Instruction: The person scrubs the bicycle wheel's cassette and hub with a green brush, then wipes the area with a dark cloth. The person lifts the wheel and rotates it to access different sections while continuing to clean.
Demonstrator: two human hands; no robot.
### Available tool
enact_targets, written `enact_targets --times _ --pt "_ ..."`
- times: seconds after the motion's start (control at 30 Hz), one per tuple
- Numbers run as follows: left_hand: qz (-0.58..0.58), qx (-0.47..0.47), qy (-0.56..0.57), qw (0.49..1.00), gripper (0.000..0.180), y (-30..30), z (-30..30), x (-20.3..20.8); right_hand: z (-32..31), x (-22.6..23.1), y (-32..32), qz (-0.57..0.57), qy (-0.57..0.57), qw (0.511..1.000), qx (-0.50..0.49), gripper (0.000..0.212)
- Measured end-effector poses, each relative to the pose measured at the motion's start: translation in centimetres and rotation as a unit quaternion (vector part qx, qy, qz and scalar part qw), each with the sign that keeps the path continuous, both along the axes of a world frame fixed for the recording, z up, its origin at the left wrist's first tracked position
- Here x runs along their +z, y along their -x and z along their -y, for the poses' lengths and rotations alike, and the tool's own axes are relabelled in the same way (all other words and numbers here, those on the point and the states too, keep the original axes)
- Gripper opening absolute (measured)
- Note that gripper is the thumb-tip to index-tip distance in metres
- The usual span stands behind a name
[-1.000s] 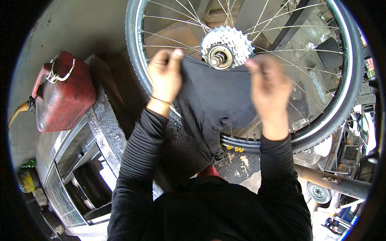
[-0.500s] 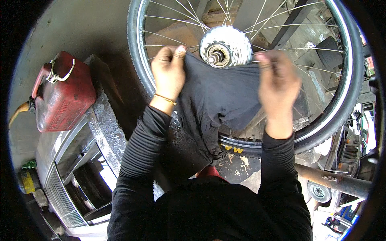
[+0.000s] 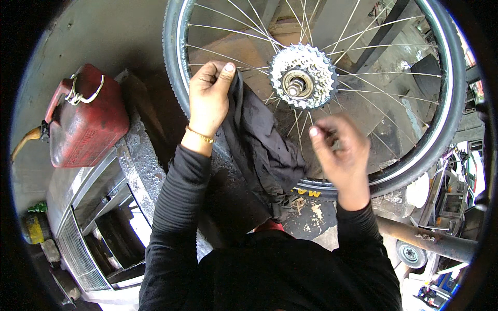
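Observation:
A dark rag (image 3: 259, 132) hangs from my left hand (image 3: 210, 98), pinched at its top edge between thumb and fingers. It drapes down in folds over the near left part of the bicycle wheel (image 3: 308, 188). My right hand (image 3: 343, 153), somewhat blurred, is off the rag, with nothing seen in it; its thumb stands apart from the half-curled fingers. Between and beyond my hands sits the silver sprocket cluster (image 3: 320, 70) at the wheel's hub. The threaded axle end (image 3: 294, 88) points up at me, uncovered.
On the left, a red fuel can (image 3: 91, 122) with a wire loop and a spout stands by a rough dark ledge (image 3: 136, 160). A grey metal frame with a grille (image 3: 78, 249) lies below it. At the right a rusty pipe (image 3: 425, 237) runs past a small wheel (image 3: 411, 254).
My right hand has let go of its end of the rag and moved nearer to me. The rag has dropped away from the sprockets and hangs from my left hand, which shifted slightly left.

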State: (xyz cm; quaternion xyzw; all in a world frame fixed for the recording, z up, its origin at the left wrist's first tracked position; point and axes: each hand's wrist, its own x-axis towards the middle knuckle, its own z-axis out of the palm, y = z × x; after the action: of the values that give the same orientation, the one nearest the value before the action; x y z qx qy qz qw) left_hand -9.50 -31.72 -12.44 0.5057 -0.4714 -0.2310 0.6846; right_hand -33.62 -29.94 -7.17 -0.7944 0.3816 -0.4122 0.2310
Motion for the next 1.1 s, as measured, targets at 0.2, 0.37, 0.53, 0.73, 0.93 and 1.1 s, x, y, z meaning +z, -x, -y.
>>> enact_targets --times 0.2,0.37,0.53,0.73,0.93,1.1 --pt "0.022 -0.173 -0.106 0.979 0.016 4.0 -8.2 7.3 -3.3 -3.3 -1.6 0.114 0.004 0.990 0.086 0.043" --pt "-0.026 -0.213 -0.083 0.973 0.013 5.2 -11.7 8.7 -4.7 -2.3 -1.6 0.192 -0.132 0.951 0.204 0.015" --pt "-0.054 -0.181 -0.118 0.975 0.014 6.3 -12.4 8.8 -5.0 -1.8 -1.0 0.266 -0.179 0.900 0.294 0.033" --pt "0.042 -0.204 -0.139 0.968 0.020 7.0 -12.1 8.0 -6.1 -2.6 0.1 0.279 -0.353 0.869 0.208 0.013" --pt "-0.007 -0.192 -0.168 0.967 0.022 6.5 -12.0 8.1 -4.6 -1.2 2.8 0.149 -0.323 0.909 0.216 0.018" --pt "0.001 -0.194 -0.126 0.973 0.020 6.3 -11.4 5.3 -3.6 -0.3 3.8 0.094 -0.213 0.961 0.146 0.017"
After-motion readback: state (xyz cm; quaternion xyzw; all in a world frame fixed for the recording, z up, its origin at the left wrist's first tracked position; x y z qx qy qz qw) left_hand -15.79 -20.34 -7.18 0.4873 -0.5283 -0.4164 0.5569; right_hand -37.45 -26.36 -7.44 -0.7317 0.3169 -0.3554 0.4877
